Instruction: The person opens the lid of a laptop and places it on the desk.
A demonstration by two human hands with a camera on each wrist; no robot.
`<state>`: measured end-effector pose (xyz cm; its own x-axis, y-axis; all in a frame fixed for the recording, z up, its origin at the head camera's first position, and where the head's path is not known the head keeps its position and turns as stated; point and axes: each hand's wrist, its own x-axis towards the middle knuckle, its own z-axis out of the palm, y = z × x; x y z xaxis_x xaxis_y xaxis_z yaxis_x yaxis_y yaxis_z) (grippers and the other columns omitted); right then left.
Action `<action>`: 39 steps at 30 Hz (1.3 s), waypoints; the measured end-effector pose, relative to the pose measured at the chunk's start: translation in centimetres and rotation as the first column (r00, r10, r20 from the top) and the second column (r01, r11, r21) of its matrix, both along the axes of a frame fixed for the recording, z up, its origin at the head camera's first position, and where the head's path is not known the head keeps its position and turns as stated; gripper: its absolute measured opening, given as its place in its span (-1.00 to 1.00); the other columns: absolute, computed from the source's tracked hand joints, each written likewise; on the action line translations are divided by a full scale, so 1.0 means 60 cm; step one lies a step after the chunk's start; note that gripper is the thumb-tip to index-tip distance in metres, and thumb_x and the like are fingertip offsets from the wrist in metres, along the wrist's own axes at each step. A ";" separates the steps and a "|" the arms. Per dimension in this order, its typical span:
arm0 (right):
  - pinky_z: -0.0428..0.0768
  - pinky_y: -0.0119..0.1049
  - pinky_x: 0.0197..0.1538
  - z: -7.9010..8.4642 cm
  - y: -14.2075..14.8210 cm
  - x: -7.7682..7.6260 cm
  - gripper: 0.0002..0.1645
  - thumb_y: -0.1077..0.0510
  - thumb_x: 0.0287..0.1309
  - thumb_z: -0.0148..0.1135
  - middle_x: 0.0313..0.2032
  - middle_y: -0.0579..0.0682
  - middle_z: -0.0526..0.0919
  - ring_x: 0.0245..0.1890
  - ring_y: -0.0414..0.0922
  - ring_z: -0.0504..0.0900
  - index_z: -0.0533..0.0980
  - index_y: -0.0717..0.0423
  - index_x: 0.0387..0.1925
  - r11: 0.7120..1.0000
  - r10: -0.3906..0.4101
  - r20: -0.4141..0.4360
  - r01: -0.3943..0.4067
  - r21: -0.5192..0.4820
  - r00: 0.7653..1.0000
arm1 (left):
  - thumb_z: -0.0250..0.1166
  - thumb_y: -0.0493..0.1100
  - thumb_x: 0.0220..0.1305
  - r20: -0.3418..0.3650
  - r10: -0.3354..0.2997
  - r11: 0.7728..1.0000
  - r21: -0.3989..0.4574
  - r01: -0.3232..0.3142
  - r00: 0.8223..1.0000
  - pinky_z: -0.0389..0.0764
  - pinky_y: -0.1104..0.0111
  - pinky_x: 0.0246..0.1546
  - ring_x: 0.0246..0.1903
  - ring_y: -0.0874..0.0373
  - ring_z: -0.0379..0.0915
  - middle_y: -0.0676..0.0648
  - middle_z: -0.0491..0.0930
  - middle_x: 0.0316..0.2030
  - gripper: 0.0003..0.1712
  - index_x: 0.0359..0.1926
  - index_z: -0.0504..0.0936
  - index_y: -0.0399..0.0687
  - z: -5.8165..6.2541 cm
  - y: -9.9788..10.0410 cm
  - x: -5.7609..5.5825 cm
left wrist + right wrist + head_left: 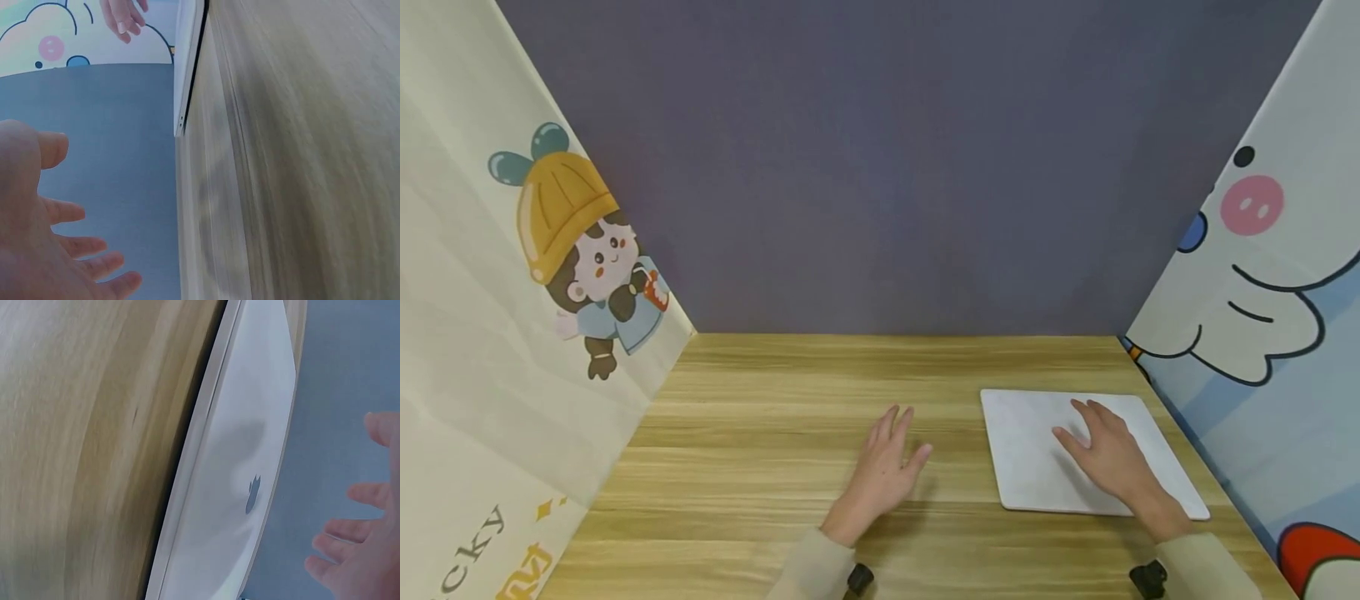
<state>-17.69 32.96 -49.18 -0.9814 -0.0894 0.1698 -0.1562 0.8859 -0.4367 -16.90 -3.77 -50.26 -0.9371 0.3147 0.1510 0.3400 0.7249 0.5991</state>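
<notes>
A closed silver laptop [1030, 458] lies flat on the right part of the wooden table, and in the right wrist view its lid [219, 487] bears a dark apple logo. Over it hovers my right hand [1108, 454], fingers spread and holding nothing; the right wrist view shows a gap between hand and lid. My left hand [880, 471] is held above the table to the left of the laptop, its fingers extended and thumb apart. Nothing lies in its palm [25, 250] in the left wrist view.
The wooden table [737, 442] reaches back to a dark grey panel [895, 167]. A pale cartoon-printed sheet [467, 292] borders it on the left, and another printed sheet [1247, 333] borders it on the right, near the laptop's edge.
</notes>
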 end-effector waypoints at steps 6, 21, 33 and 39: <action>0.22 0.53 0.20 0.000 0.016 -0.001 -0.11 -0.22 0.46 0.10 0.34 0.64 0.18 0.28 0.60 0.16 0.24 0.46 0.40 1.000 0.002 -0.003 -0.002 0.002 1.000 | -0.13 0.34 0.54 -0.001 -0.008 1.000 0.009 0.008 1.000 0.11 -0.20 0.44 0.49 -0.31 0.00 -0.32 0.00 0.55 -0.14 0.59 0.09 -0.12 0.002 0.008 -0.002; 0.23 0.51 0.21 0.002 0.048 -0.004 -0.11 -0.21 0.46 0.09 0.30 0.64 0.22 0.26 0.60 0.20 0.25 0.51 0.37 1.000 -0.026 -0.006 0.026 0.007 1.000 | -0.05 0.26 0.56 0.010 -0.019 0.999 0.047 0.019 1.000 0.11 -0.21 0.43 0.49 -0.29 0.01 -0.31 0.03 0.54 -0.19 0.58 0.10 -0.11 0.001 0.031 -0.007; 0.28 0.51 0.14 -0.012 0.086 -0.007 -0.11 -0.20 0.47 0.09 0.26 0.64 0.26 0.22 0.57 0.25 0.25 0.56 0.34 1.000 -0.025 -0.015 0.026 0.016 1.000 | -0.08 0.29 0.55 0.028 -0.024 0.999 0.046 0.023 0.999 0.16 -0.20 0.42 0.49 -0.27 0.02 -0.29 0.04 0.54 -0.18 0.59 0.10 -0.07 0.011 0.049 -0.010; 0.27 0.51 0.15 -0.011 0.105 -0.011 -0.13 -0.15 0.47 0.10 0.22 0.69 0.28 0.21 0.60 0.24 0.26 0.62 0.30 0.999 -0.047 -0.019 0.047 0.014 0.999 | -0.08 0.29 0.55 0.053 -0.037 0.998 0.062 0.034 0.998 0.16 -0.18 0.43 0.50 -0.25 0.00 -0.28 0.03 0.55 -0.18 0.59 0.08 -0.06 0.016 0.059 -0.011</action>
